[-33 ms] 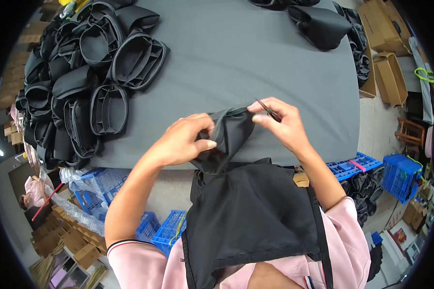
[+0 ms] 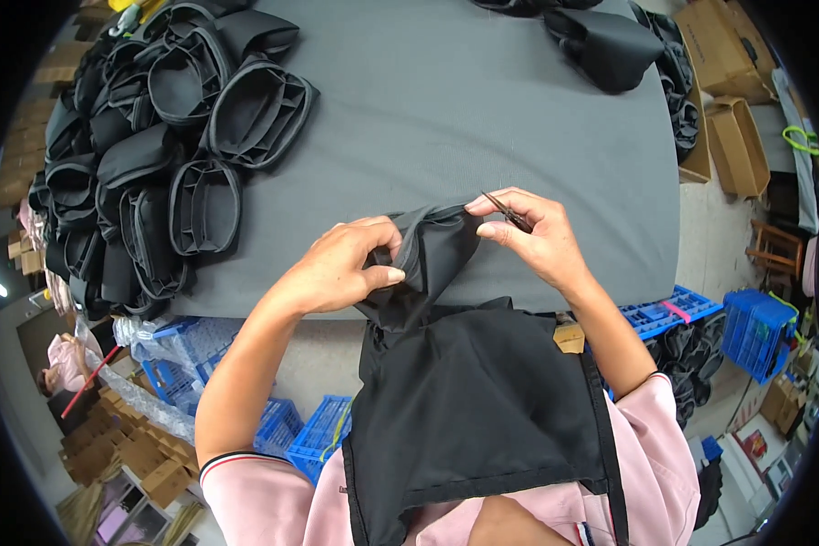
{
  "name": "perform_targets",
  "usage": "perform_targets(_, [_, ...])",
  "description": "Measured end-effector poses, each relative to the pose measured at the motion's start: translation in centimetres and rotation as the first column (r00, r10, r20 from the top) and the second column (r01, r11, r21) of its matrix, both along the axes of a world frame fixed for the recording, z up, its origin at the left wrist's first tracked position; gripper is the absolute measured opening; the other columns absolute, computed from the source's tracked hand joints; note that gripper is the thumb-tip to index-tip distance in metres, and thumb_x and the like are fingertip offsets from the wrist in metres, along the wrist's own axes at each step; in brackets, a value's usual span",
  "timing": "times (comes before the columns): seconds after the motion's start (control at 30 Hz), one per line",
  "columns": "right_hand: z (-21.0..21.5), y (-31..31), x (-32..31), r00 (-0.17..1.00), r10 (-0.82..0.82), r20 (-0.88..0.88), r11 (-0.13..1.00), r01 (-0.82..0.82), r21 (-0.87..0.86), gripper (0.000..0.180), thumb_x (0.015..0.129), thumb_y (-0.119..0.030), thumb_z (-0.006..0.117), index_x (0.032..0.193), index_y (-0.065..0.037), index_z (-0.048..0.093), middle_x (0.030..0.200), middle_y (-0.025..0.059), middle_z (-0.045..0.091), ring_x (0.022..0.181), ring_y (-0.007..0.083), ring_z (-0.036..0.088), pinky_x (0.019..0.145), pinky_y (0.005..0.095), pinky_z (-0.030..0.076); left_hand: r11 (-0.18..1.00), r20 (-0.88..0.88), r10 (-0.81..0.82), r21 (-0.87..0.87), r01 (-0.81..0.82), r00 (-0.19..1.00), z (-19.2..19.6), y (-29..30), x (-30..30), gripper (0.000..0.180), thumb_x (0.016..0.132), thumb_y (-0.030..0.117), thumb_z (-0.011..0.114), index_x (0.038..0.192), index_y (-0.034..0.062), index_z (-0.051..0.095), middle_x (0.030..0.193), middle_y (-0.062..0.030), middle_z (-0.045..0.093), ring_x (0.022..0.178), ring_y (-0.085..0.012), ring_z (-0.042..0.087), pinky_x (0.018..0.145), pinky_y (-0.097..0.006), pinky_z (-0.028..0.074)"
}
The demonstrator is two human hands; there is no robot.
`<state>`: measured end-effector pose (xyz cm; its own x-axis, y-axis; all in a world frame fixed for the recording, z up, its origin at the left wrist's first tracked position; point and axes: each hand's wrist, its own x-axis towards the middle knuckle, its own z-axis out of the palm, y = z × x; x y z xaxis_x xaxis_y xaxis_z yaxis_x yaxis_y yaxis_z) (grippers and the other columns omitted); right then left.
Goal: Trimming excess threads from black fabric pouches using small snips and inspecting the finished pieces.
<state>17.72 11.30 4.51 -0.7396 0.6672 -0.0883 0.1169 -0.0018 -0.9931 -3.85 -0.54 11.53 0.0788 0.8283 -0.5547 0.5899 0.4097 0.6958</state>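
Observation:
A black fabric pouch (image 2: 439,255) is held at the near edge of the grey-topped table, just above my black apron. My left hand (image 2: 341,264) is closed on its left side, thumb outside and fingers curled in at the rim. My right hand (image 2: 539,235) is at the pouch's upper right corner, its fingertips touching the edge there. In that same hand lies a small dark pair of thread snips (image 2: 510,213), its narrow points sticking out up and to the left past the fingers. The snips' handles are mostly hidden by the palm.
Many similar black pouches (image 2: 262,114) are heaped on the table's left side. More black pieces (image 2: 610,50) lie at the far right. Cardboard boxes (image 2: 737,146) stand beyond the right edge, and blue crates (image 2: 323,432) sit below the table.
Both hands stay almost in place on the pouch. The snips' points have tilted slightly, and the right thumb has shifted a little.

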Motion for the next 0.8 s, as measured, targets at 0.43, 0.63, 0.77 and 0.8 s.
perform_targets(0.43, [-0.1,-1.4,-0.9,0.993,0.011,0.120,0.965,0.020,-0.261,0.020,0.088,-0.015,0.057,0.102,-0.002,0.063,0.078,0.0009,0.060,0.061,0.0074,0.052,0.056,0.0229,0.042,0.977,-0.131,0.106,-0.172,-0.128,0.986,-0.3,-0.8,2.7,0.039,0.068,0.023,0.070,0.096,-0.0005,0.056,0.061,-0.0120,0.054,0.059,-0.0234,0.056,0.057,-0.035,0.043])
perform_targets(0.63, [-3.4,-4.9,-2.7,0.963,-0.270,-0.011,0.922,0.256,-0.290,0.016,0.090,-0.015,0.055,0.082,-0.001,0.059,0.066,-0.0013,0.055,0.053,0.0032,0.043,0.049,0.0215,0.036,0.967,0.086,-0.211,-0.129,0.221,0.974,0.0,0.0,2.6,0.023,0.070,0.014,0.065,0.087,0.0012,0.057,0.072,-0.0124,0.057,0.075,-0.0282,0.056,0.086,-0.039,0.034])
perform_targets(0.77, [-1.9,-4.7,-4.8,0.984,-0.160,-0.075,0.916,0.120,-0.382,0.019,0.090,-0.013,0.054,0.075,-0.001,0.056,0.058,-0.0024,0.051,0.051,0.0025,0.041,0.047,0.0214,0.033,0.902,0.335,-0.432,0.145,0.407,0.838,0.1,-0.2,3.2,0.023,0.072,0.012,0.066,0.072,0.0016,0.045,0.069,-0.0075,0.046,0.071,-0.0259,0.048,0.084,-0.039,0.033])
perform_targets(0.8, [-1.2,-4.8,-5.6,0.980,-0.145,-0.138,0.932,0.089,-0.351,0.020,0.089,-0.015,0.055,0.075,-0.001,0.057,0.055,-0.0015,0.050,0.050,0.0028,0.042,0.046,0.0218,0.032,0.902,0.332,-0.432,0.147,0.406,0.839,0.3,-0.2,3.4,0.023,0.072,0.012,0.066,0.072,0.0016,0.045,0.069,-0.0075,0.046,0.071,-0.0259,0.048,0.084,-0.039,0.033])
